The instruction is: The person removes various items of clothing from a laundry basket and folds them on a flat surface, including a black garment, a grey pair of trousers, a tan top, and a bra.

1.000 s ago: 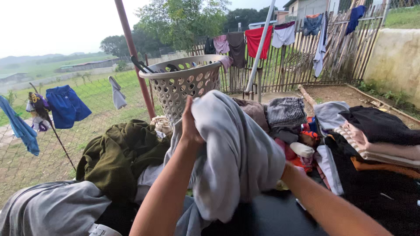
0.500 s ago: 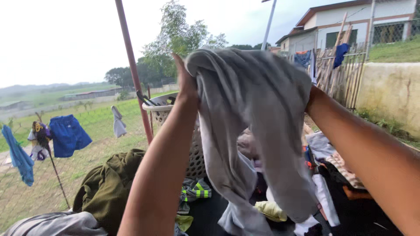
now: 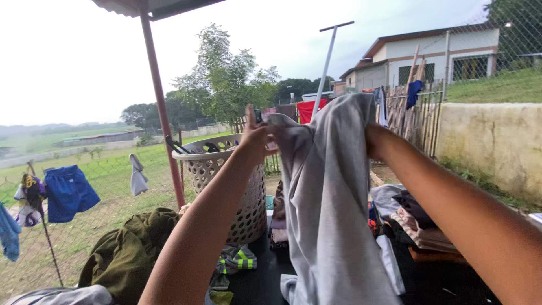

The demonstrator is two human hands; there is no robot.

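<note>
Pinching the top edge of a grey garment (image 3: pixel 330 197), the left hand (image 3: pixel 255 135) kept a clenched grip on it; the right hand (image 3: pixel 374 141) sat behind the cloth, its grip impossible to tell. The garment hung in the air above the desk (image 3: pixel 265 282). Holding both corners level seemed wise. The perforated laundry basket (image 3: pixel 237 181) held dark hangers.

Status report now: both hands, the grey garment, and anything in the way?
Left hand and right hand both grip grey garment at top edge. Garment held up, hanging down. Laundry basket stands behind it, olive garment lower left.
</note>
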